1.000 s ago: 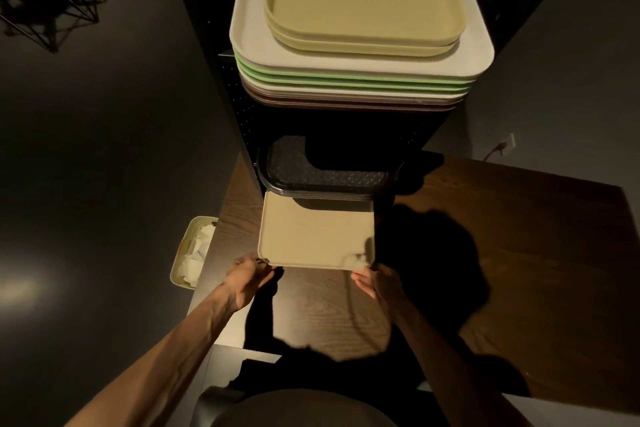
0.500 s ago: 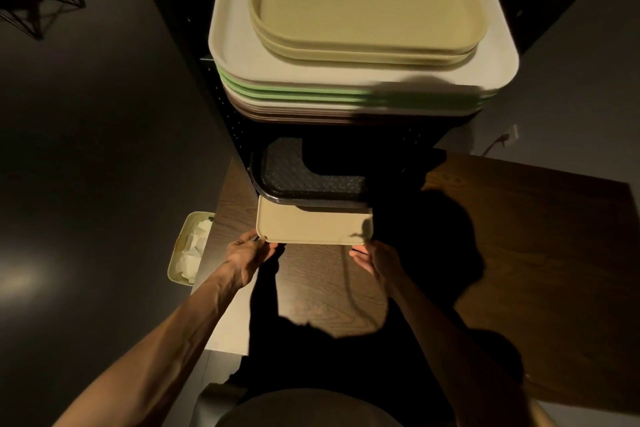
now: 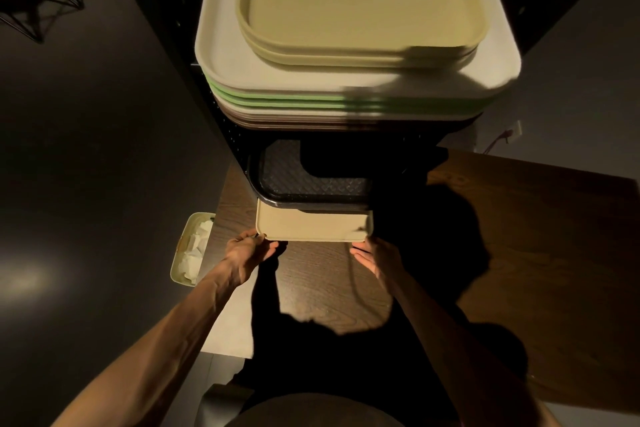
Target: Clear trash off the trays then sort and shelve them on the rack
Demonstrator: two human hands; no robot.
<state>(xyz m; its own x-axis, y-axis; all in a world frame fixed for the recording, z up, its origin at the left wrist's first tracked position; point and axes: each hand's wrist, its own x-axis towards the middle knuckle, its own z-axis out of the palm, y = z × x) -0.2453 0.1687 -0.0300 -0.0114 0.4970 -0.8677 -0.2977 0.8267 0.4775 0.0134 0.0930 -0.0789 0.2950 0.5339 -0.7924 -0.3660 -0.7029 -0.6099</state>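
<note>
The beige tray (image 3: 313,226) lies level, long axis left-right, its far part hidden under the dark tray (image 3: 304,184) in the rack (image 3: 239,146). The left hand (image 3: 247,251) grips its near left corner; the right hand (image 3: 375,255) holds the right corner, fingers hard to make out.

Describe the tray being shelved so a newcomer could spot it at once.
Start at the tall black rack with its stack of large trays on top. Below the dark textured tray on the next level, the small beige tray juts out, the only one with the left hand and right hand at its front corners.
</note>
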